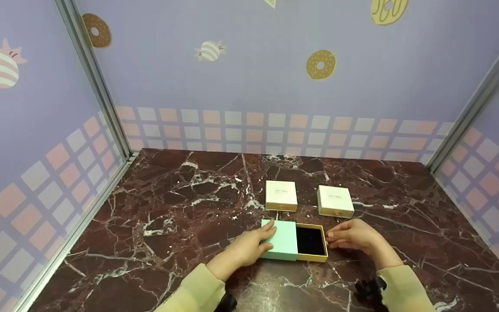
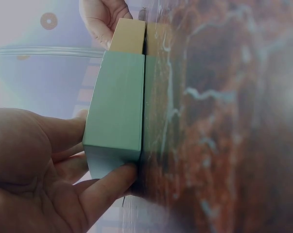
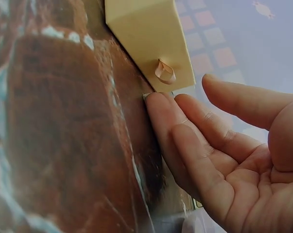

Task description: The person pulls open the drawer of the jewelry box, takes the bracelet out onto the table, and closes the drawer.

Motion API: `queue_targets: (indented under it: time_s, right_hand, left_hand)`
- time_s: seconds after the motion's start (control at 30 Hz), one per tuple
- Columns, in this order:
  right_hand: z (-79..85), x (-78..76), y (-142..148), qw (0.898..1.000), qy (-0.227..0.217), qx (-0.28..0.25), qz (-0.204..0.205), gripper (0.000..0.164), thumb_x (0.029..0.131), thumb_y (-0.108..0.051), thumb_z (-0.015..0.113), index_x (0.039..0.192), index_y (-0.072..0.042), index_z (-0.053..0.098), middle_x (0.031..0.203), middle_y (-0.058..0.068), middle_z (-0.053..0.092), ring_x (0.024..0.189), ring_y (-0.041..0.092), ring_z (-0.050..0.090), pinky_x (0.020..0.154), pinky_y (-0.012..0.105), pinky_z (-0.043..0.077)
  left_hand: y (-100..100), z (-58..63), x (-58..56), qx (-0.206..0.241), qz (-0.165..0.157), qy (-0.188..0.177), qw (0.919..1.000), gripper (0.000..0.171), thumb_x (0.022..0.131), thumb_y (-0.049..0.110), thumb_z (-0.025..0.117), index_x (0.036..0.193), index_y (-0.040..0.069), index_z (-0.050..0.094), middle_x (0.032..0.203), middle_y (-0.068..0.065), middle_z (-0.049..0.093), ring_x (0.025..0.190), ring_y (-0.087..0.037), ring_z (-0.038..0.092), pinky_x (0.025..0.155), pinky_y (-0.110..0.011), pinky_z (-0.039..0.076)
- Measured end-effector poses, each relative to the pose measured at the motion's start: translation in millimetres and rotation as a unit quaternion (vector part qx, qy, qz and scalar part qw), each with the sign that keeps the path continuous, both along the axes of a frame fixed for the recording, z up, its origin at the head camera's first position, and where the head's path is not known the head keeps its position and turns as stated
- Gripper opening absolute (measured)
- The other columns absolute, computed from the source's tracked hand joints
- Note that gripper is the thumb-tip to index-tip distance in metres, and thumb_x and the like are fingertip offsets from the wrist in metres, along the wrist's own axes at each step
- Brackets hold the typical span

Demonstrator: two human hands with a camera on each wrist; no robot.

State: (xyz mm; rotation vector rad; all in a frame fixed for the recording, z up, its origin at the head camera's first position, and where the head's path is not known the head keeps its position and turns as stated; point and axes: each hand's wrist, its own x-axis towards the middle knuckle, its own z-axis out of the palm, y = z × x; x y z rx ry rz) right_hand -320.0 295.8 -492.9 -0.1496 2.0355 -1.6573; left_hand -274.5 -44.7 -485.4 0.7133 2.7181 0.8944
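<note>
A mint-green sliding box [image 1: 282,240] lies on the marbled table, its yellow drawer [image 1: 319,258] partly out to the right and showing a black lining [image 1: 310,241]. My left hand [image 1: 249,246] holds the sleeve's left end, with fingertips over its top and against its end face, as the left wrist view shows. Just beyond the drawer's right face is my right hand [image 1: 353,236], fingers loosely bent and thumb apart from them. A small ribbon pull loop [image 3: 165,73] hangs from that face, close to the right fingertips and not between them.
Two closed white boxes with gold-coloured lower edges, a left one [image 1: 281,195] and a right one [image 1: 335,200], sit behind the green box. Purple patterned panels [image 1: 254,86] enclose the table [image 1: 180,242] at the back and sides.
</note>
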Motion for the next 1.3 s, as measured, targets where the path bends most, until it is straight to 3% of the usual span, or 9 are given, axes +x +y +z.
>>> queue_targets:
  time_s: [0.5,1.3]
  right_hand:
    - [-1.5,3.1,-12.0,1.000,0.019,0.024,0.000,0.036,0.094,-0.005,0.072,0.118,0.021,0.065,0.094,0.007,0.080,0.082,0.012,0.076,0.079,0.024,0.065]
    - [-4.1,3.6,-20.9,0.999,0.032,0.028,-0.007,0.035,0.094,-0.005,0.073,0.116,0.022,0.066,0.095,0.010,0.079,0.083,0.012,0.076,0.079,0.025,0.065]
  left_hand:
    - [0.4,-0.3,0.0,-0.010,-0.002,0.015,0.9998,0.055,0.103,0.023,0.061,0.155,0.010,0.046,0.169,-0.004,0.033,0.146,-0.037,0.047,0.121,-0.054,0.040]
    - [1.2,-0.5,0.3,-0.005,0.007,0.012,0.9999,0.056,0.102,0.024,0.062,0.154,0.010,0.047,0.168,-0.004,0.034,0.148,-0.037,0.044,0.124,-0.064,0.030]
